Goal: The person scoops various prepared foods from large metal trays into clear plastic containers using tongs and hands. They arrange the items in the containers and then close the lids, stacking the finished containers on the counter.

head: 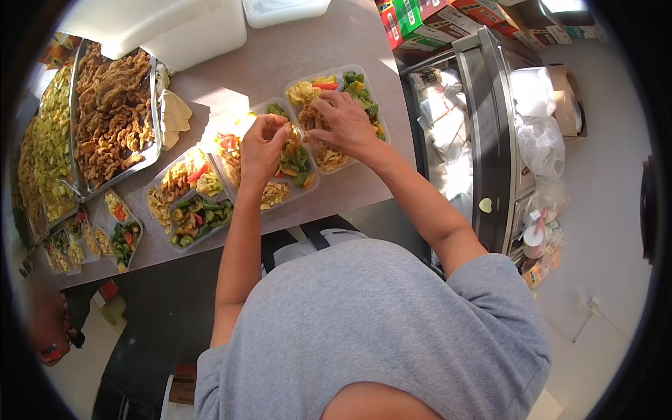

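Observation:
Three clear plastic meal containers stand side by side on the table, each holding food in compartments. My right hand (346, 125) is over the right container (387, 128), thumb and fingers spread, fingertips at the fried pieces (313, 119). Green peppers (361, 94) and yellow shredded food (332, 160) share that container. Above the middle container (314, 181) is my left hand (264, 149), thumb and fingertips drawn together; whether a small piece is between them is hidden. The left container (197, 245) holds fried pieces, sliced green peppers and yellow shreds.
A metal tray (155, 113) heaped with fried pieces stands at the left, beside a cloth (174, 116). Further left is a tray of yellow-green chopped food (52, 142). More filled containers (135, 210) line the near edge. White plastic tubs (197, 39) stand behind; a dark metal cabinet (485, 136) is right.

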Tool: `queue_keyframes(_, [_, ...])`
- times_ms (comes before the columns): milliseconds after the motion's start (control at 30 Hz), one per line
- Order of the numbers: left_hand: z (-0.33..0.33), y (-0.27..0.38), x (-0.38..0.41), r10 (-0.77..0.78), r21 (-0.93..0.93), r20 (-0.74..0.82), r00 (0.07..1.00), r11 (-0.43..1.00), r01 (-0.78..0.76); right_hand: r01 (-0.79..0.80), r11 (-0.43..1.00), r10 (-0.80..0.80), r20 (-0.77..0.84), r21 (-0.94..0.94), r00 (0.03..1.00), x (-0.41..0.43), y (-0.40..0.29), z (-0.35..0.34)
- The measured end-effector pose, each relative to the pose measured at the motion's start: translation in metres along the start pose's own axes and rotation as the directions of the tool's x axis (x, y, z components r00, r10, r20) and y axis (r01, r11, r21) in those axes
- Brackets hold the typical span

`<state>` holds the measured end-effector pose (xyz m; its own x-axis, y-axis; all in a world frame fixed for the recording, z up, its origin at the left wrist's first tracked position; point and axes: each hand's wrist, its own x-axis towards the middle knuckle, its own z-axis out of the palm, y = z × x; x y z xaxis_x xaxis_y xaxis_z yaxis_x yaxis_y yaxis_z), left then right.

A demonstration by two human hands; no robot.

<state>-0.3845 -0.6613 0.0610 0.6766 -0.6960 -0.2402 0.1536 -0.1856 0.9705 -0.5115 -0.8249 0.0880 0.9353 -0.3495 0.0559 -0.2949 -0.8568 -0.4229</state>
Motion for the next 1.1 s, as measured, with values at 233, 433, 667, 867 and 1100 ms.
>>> queue_keyframes(233, [-0.002, 0.015, -0.004, -0.016, 0.025, 0.021, 1.0, 1.0, 0.016, -0.031, 0.977, 0.022, 0.046, 0.209, 0.999, 0.011, 0.011, 0.005])
queue_keyframes(433, [-0.005, 0.031, -0.009, 0.002, 0.054, 0.012, 1.0, 0.999, -0.003, -0.075, 0.981, 0.047, 0.156, 0.179, 0.987, 0.02, 0.005, -0.029])
queue_keyframes(667, [0.001, 0.017, -0.007, 0.047, 0.172, 0.026, 0.999, 0.984, -0.051, -0.013, 0.999, 0.007, 0.134, 0.044, 0.991, 0.016, 0.013, 0.01])
queue_keyframes(867, [0.0, 0.018, -0.014, 0.032, 0.169, -0.022, 0.999, 0.985, -0.028, -0.102, 0.993, 0.092, 0.171, 0.051, 0.981, 0.005, 0.007, -0.011])
queue_keyframes(1100, [0.001, 0.026, -0.015, 0.043, 0.197, -0.021, 0.999, 0.98, -0.038, -0.091, 0.995, 0.084, 0.159, 0.037, 0.984, 0.003, 0.012, 0.003])
